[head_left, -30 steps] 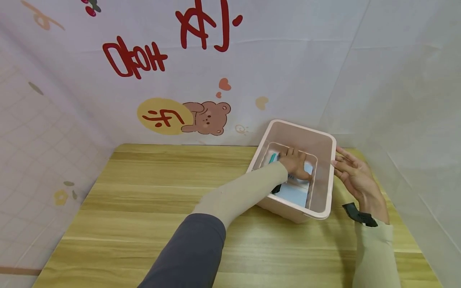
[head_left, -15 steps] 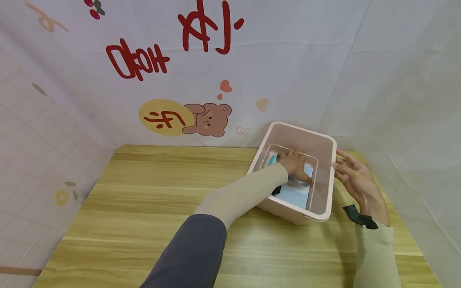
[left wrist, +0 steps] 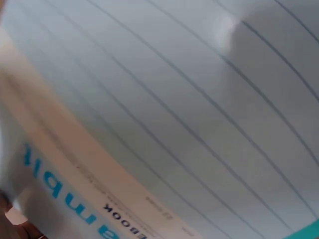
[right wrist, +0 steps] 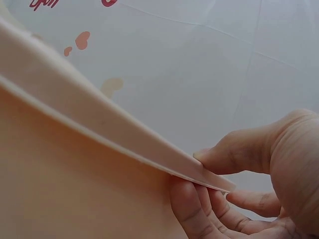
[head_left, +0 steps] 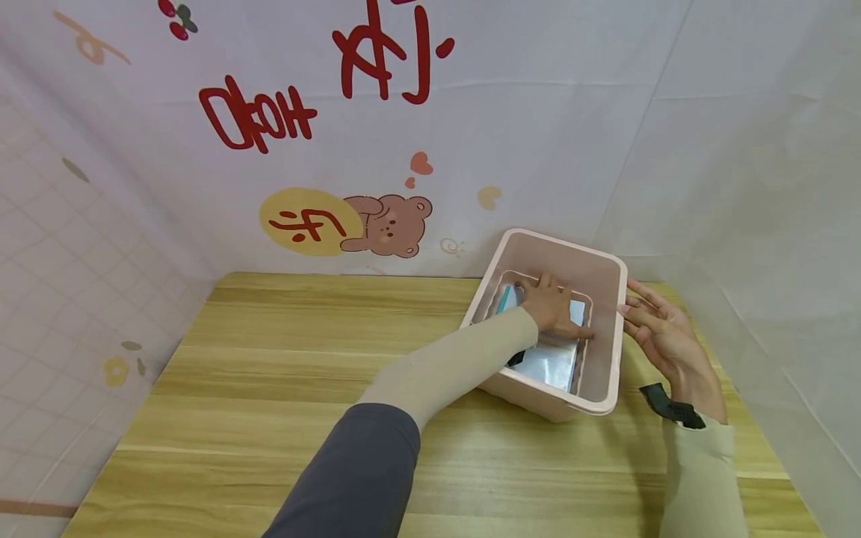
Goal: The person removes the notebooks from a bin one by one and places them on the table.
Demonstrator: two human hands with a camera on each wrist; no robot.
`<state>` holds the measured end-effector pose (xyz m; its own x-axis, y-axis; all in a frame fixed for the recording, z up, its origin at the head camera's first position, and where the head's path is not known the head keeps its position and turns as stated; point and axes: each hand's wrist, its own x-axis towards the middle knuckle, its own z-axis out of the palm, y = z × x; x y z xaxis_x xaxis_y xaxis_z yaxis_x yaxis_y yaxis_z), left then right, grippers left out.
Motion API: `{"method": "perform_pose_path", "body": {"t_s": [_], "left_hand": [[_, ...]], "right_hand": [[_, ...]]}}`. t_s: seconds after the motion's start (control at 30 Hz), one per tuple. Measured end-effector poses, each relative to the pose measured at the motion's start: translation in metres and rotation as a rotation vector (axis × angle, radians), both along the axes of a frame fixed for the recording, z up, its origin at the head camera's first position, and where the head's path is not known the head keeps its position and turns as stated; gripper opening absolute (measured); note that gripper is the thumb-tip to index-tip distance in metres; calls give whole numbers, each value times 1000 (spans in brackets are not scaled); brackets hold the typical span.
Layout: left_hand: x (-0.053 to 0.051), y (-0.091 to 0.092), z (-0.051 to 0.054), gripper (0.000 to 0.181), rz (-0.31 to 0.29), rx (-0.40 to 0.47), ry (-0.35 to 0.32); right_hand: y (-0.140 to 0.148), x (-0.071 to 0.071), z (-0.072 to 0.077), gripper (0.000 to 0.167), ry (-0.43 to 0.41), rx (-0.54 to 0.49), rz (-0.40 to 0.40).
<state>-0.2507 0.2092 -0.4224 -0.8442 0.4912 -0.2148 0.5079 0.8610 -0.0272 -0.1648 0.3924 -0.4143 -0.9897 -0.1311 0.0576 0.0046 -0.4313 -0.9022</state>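
My left hand (head_left: 548, 306) reaches down into a pale pink plastic bin (head_left: 581, 258), fingers spread over a light blue notebook (head_left: 548, 366) near its floor. The thumb stretches past the notebook's right edge toward the bin wall. Striped cover and printed lettering of the notebook (left wrist: 164, 109) fill the left wrist view, where only a bit of the hand shows at the lower left. At the bin's right side, my right hand (head_left: 666, 332) holds the rim. In the right wrist view, the thumb of the right hand (right wrist: 239, 184) lies above the rim (right wrist: 114, 124), with fingers curled beneath.
The bin stands at the back right of a wood-grain table (head_left: 282, 373). Behind it hangs a white printed backdrop (head_left: 551, 134) with red lettering and a bear. A teal strip (head_left: 504, 299) shows inside the bin, left of the hand.
My left hand's thumb has stretched farther right and its fingers have spread. The notebook has shifted slightly and now shows a shiny glare. The right hand keeps its hold on the rim.
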Motion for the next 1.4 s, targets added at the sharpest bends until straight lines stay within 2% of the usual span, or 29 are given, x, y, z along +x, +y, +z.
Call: {"method": "perform_pose_path", "body": {"t_s": [0.2, 0.4, 0.6, 0.8, 0.97, 1.17, 1.4], "left_hand": [[-2, 1, -6, 94, -25, -15, 85], [-1, 1, -4, 89, -39, -11, 103], [-6, 2, -1, 82, -98, 2, 131], [-11, 2, 1, 79, -181, 5, 241], [-12, 3, 5, 74, -213, 31, 313], [-11, 5, 12, 73, -196, 21, 319], [-12, 5, 22, 71, -187, 50, 303]], "right_hand": [[0, 1, -1, 71, 6, -3, 6], [0, 0, -1, 69, 5, -10, 13], [-1, -2, 0, 63, 10, -10, 20], [-1, -2, 0, 67, 15, 0, 24], [0, -2, -1, 67, 16, -3, 30], [1, -1, -1, 61, 21, -16, 35], [1, -1, -1, 66, 12, -9, 35]]}}
